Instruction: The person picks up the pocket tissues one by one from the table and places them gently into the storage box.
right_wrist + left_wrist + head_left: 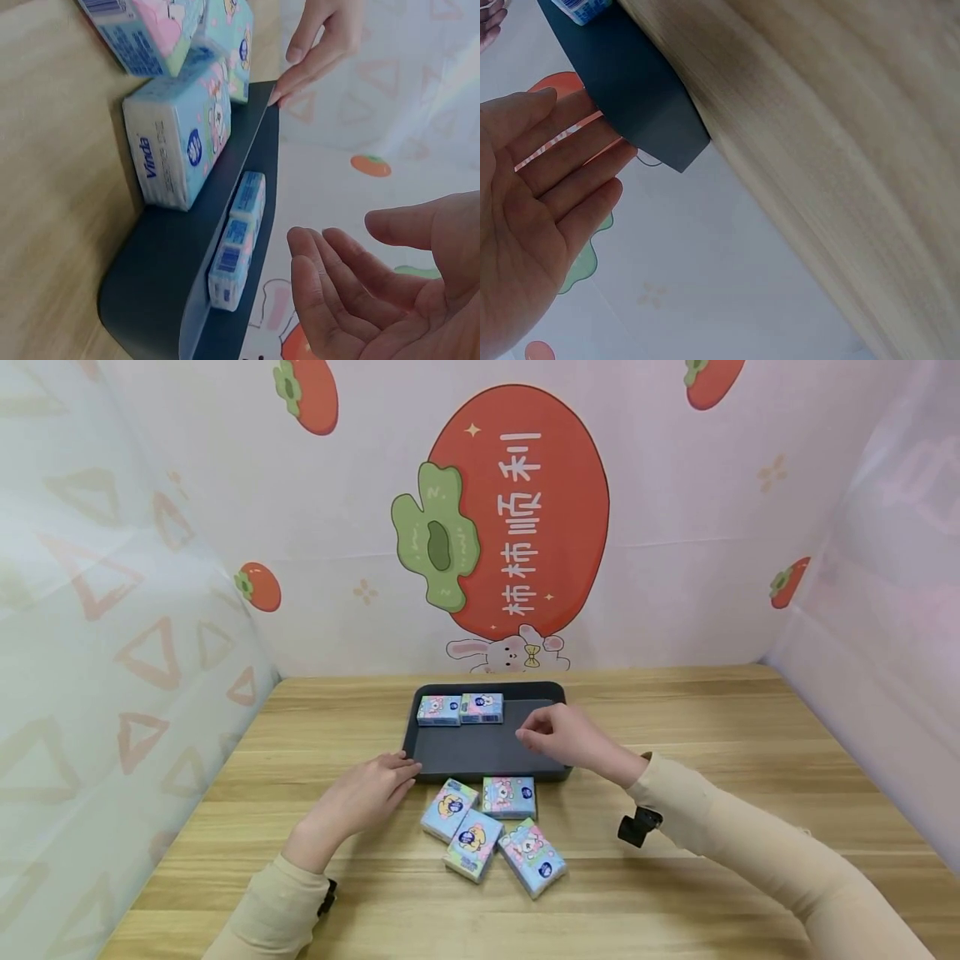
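Note:
A dark grey tray point(468, 753) lies on the table, with two small tissue packs side by side along its back left: one pack point(438, 711) at the corner, the other pack point(482, 708) to its right. My left hand point(367, 799) touches the tray's front left corner, its fingers extended in the left wrist view. Over the right part of the tray hovers my right hand point(568, 743), fingers bent loosely and thumb apart, holding nothing. In front of the tray lie several more tissue packs, the nearest being a pack point(508, 798) against its front wall.
Closer to me are a tilted pack point(450, 810), a yellow-printed pack point(475, 846) touching it, and a slanted pack point(532, 857) to the right. Wood-grain tabletop point(675, 893) surrounds them. A printed backdrop point(675, 593) stands behind the table.

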A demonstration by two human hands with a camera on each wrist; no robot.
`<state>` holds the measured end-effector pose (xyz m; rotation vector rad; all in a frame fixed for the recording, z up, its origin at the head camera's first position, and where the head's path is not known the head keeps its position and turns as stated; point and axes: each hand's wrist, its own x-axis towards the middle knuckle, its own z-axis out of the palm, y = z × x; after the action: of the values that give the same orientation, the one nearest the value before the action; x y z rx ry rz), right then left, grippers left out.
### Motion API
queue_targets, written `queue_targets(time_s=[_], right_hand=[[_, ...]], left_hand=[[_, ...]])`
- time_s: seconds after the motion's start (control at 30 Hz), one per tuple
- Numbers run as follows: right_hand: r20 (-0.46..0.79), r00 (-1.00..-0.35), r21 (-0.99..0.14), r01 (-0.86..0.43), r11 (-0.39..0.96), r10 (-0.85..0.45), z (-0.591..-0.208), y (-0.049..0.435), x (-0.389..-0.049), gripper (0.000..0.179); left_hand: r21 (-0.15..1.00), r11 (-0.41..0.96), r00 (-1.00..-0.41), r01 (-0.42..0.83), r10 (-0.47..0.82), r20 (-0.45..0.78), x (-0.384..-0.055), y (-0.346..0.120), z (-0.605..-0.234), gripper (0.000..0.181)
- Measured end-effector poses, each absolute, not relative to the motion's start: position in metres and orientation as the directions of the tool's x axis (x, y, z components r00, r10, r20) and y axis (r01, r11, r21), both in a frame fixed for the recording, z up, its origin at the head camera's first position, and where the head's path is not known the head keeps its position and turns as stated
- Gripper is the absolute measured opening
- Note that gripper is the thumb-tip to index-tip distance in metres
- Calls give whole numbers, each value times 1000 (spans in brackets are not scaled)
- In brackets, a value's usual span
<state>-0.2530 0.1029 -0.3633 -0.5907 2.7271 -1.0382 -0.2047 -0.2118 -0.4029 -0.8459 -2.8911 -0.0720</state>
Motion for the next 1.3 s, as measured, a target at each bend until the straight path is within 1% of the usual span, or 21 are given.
queue_targets(time_s=[0.3, 0.7, 0.93, 1.17, 1.3], right_hand=[[-8, -889, -677, -331, 657, -457, -367, 103, -234, 17], [-59, -867, -690, -324, 648, -496, -376, 104, -215, 19], [-21, -847, -682, -377, 627, -532, -385, 103, -209, 18], [-15, -848, -664, -388, 639, -530, -392, 103, -198, 13], [-8, -835, -674, -403, 620, -551, -396, 105, -193, 14]], left_hand=[[6, 840, -832, 543, 536, 141, -204, -212, -403, 28], [18, 850, -845, 527, 521, 118, -203, -212, -402, 29], [16, 853, -849, 521, 516, 113, -204, -212, -403, 29], [15, 845, -839, 534, 528, 127, -204, -212, -403, 28], [14, 844, -837, 537, 530, 134, -204, -212, -403, 28]])
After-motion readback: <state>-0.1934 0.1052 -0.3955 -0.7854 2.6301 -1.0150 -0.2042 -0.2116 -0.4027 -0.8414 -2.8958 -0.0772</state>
